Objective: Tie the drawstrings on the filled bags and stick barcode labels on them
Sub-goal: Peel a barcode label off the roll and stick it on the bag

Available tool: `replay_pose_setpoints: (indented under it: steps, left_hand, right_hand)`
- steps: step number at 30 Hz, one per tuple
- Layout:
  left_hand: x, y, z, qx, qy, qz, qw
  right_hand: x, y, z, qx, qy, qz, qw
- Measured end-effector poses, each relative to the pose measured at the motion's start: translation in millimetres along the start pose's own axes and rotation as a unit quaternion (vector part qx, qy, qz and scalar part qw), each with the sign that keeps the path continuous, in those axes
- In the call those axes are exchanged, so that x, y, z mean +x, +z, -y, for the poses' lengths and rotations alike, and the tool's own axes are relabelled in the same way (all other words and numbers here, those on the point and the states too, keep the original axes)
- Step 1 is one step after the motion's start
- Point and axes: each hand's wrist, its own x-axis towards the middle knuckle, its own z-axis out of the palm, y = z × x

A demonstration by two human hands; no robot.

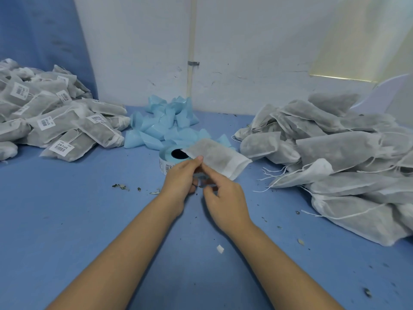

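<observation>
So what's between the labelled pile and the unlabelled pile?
In the head view: a heap of blue paper scraps, the label roll, and the bag pinched by the left hand.

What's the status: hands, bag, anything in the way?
Left hand pinches filled bag near label roll. Right hand just below it, grip unclear. No label visible on bag. Nothing blocking.

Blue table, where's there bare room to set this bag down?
Two bare patches: near left of the table, between the labelled pile and the left forearm; near right, between the right forearm and the unlabelled pile, only crumbs there. Crowded: back centre, with the label roll and blue scraps, and both side piles.
</observation>
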Motion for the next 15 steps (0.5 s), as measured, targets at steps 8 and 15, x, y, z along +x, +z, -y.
replay_pose_setpoints:
  steps: [8, 15]
  left_hand:
    - [3, -4, -6, -0.115, -0.003, -0.043, 0.992]
    - [2, -5, -18, -0.136, 0.019, -0.036, 0.990]
  right_hand:
    - [-4, -8, 5, 0.186, 0.003, -0.237, 0.954]
    - [4, -18, 3, 0.231, 0.045, -0.213, 0.948]
